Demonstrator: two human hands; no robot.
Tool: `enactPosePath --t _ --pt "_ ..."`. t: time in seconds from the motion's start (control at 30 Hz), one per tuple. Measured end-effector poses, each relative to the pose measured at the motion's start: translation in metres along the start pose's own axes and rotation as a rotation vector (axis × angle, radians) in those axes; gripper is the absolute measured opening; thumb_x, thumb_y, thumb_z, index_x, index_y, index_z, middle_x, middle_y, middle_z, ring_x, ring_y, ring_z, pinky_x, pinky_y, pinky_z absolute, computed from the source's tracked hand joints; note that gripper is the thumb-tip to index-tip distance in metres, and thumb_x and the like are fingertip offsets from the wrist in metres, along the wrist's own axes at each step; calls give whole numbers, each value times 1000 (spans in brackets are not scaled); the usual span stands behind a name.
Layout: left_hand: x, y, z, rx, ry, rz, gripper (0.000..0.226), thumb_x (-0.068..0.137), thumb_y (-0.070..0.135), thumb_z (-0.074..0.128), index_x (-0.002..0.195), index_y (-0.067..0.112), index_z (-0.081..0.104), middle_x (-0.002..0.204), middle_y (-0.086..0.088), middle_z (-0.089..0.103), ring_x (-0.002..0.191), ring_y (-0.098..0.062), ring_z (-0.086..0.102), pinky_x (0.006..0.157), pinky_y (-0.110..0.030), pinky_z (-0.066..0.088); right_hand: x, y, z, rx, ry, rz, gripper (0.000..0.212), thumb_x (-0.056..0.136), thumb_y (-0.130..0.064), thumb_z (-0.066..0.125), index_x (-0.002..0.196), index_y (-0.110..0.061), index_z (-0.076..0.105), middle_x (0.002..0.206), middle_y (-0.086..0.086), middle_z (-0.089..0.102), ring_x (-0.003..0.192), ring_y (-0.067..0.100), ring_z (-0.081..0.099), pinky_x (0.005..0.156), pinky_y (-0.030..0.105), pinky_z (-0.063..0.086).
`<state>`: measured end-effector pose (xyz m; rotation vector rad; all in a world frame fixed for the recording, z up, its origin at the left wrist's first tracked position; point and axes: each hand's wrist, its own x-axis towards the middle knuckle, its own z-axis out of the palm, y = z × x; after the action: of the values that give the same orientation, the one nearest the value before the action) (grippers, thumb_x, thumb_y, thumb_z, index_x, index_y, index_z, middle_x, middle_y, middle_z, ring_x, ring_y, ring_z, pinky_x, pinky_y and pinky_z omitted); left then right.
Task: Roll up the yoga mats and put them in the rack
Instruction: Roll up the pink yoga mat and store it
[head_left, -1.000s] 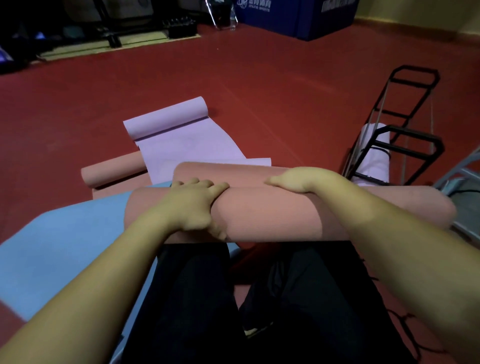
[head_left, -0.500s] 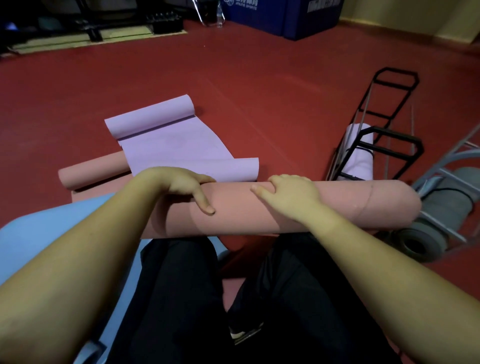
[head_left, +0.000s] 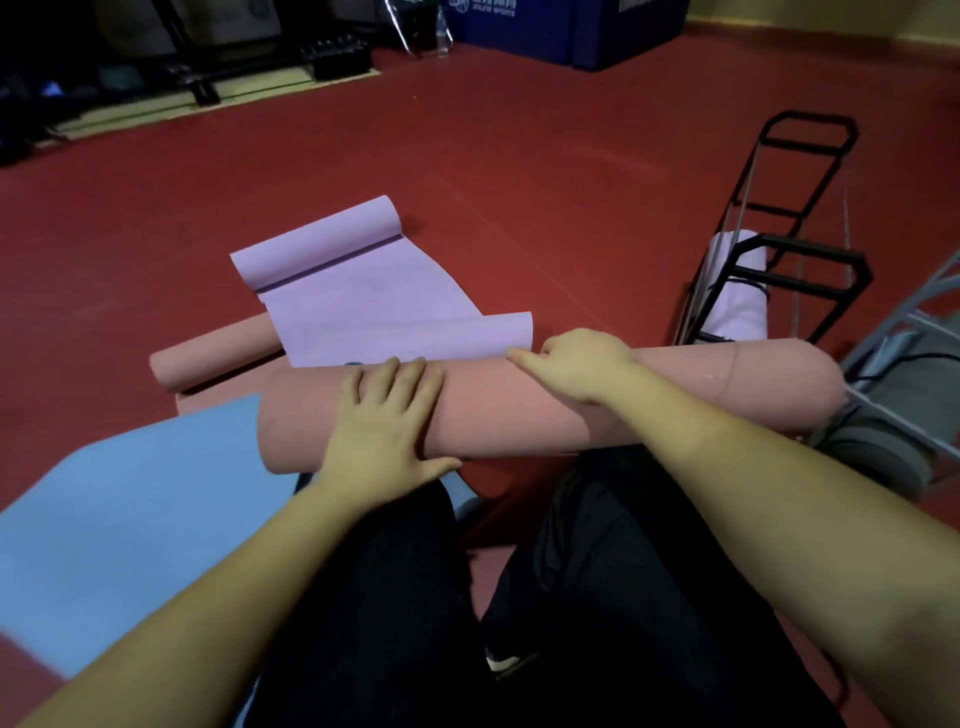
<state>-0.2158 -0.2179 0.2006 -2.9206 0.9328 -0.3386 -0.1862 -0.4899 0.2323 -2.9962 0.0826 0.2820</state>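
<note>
We are reaching both arms forward from the bottom of the frame. Our left hand (head_left: 387, 415) is lying flat, fingers straight, on the pink rolled mat (head_left: 519, 410) at center. Our right hand (head_left: 582, 364) is curling its fingers over the roll's top, with the rack (head_left: 779, 249) standing at the right.

The left hand (head_left: 387, 421), which gripped the pink roll (head_left: 519, 405) with curled fingers, now lies flat across it. The right hand (head_left: 582, 364) has slid to the roll's far side, at the lilac mat's (head_left: 374, 301) curled edge.

White lettering on the blue padded block (head_left: 566, 28) at the far wall, too blurred to read
</note>
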Motion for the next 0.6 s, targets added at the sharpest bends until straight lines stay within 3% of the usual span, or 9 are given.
enactPosePath --t 0.07,0.17,0.47,0.6 --pt "-1 10 5 70 -94 -36 118 53 69 78 147 11 36 149 -21 42 133 -47 39 101 -68 32 3 -1 -6 -3 -49 3 85 87 -80 15 108 -18 69 119 10 65 107 30 59 75 35 38" --pt "2 15 6 101 -137 -84 119 52 56 87 146 12 29 148 -27 39 131 -52 40 98 -71 32 7 -4 -11 6 -132 31 88 88 -79 15 117 -14 68 125 12 63 111 31 57 79 36 38" --pt "7 15 -14 141 -77 -63 113 47 55 88 140 14 39 137 -24 49 122 -47 47 93 -70 38 1 -4 -26 78 -173 80 93 84 -83 19 131 -14 60 142 13 53 126 32 51 97 40 39" --pt "8 12 -53 157 -68 -25 108 55 64 75 144 18 36 142 -15 44 125 -40 44 99 -63 35 -7 -4 -50 174 -267 53 75 93 -73 26 142 -23 51 152 8 42 135 28 43 107 40 31"
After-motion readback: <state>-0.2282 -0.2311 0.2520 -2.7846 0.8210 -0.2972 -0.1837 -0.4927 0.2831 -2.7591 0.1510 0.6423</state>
